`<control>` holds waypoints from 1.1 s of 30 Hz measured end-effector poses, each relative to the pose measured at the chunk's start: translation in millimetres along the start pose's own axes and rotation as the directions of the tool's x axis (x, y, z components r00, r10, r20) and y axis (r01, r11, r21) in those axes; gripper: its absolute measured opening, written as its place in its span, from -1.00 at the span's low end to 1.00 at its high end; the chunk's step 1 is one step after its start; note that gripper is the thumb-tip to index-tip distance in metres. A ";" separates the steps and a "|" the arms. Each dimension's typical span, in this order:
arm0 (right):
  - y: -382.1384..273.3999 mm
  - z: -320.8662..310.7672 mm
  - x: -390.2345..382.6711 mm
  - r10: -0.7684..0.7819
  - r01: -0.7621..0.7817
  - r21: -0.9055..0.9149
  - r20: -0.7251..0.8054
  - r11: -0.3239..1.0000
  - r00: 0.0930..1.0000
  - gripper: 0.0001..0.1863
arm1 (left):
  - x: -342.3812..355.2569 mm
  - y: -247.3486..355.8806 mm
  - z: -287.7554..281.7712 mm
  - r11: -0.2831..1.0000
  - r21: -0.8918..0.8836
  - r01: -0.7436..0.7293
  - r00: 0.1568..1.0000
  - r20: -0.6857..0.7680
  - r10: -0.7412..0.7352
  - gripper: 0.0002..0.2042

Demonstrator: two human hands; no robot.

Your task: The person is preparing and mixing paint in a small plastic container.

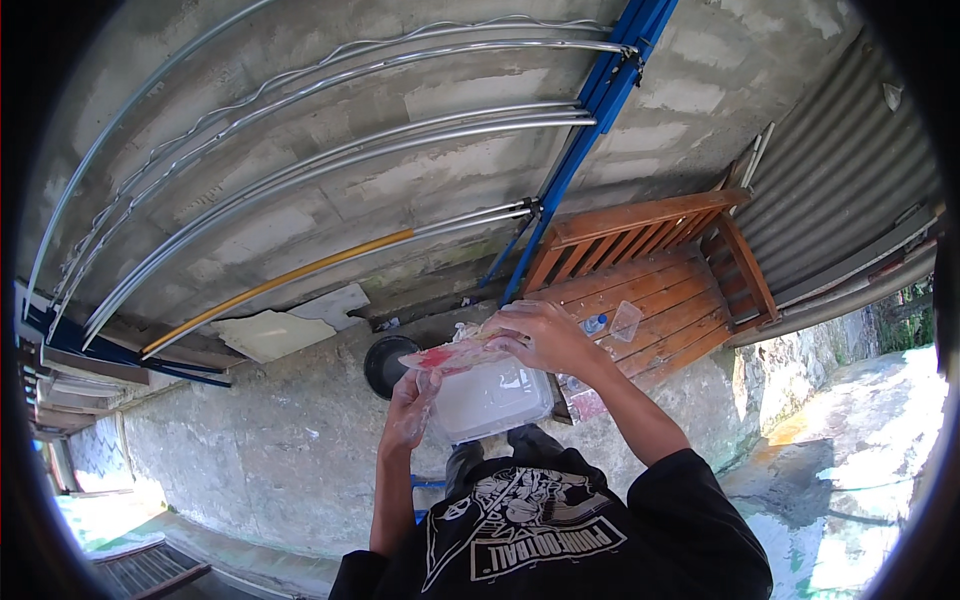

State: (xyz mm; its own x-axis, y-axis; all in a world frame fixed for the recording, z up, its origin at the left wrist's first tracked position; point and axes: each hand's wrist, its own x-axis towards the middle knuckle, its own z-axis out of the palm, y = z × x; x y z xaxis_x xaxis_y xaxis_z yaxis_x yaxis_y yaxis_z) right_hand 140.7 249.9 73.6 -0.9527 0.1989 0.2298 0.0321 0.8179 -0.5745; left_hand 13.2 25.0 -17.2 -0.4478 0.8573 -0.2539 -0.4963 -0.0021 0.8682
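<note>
Left hand [404,408] and right hand [545,335] pinch the plastic [450,357] near opposite ends; it looks light, limp, slippery, best gripped by its edges

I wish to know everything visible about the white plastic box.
The white plastic box looks rectangular, with rounded corners and a shiny surface. It lies broad side up, a little turned, in front of the black shirt. A reddish item in clear plastic, held by the left hand and right hand, covers part of its far side. Whether it has a lid, what supports it, or whether a hand touches it, I cannot tell.
</note>
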 end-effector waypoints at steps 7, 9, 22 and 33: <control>36.8 -2.5 -7.3 0.137 -0.136 0.130 -0.002 0.982 0.991 -0.73 | 36.8 -3.7 19.3 0.999 0.006 0.032 0.999 -0.034 -0.032 -0.65; 47.7 -1.1 -10.7 0.196 -0.194 0.143 0.002 0.970 0.981 -0.70 | 49.4 -11.6 22.7 0.997 0.070 0.023 0.998 -0.057 -0.019 -0.66; 242.1 171.1 -115.7 0.729 -0.294 0.721 -0.412 0.627 0.546 -0.57 | 154.3 -155.3 -33.3 0.991 0.130 0.004 0.971 -0.236 0.027 -0.69; 479.0 387.0 -288.4 0.869 -0.952 0.201 -0.483 0.232 0.110 -0.38 | 215.8 -312.5 -107.9 0.988 0.138 0.072 0.956 -0.293 -0.029 -0.64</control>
State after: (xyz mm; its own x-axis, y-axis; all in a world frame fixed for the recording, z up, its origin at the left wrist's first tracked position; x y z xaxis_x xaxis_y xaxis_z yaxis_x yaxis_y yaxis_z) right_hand 313.9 375.3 -571.9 0.0692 0.9931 -0.0943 0.8534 -0.1079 -0.5100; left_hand -8.7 155.0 -389.3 -0.6317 0.6682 -0.3930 -0.4201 0.1310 0.8980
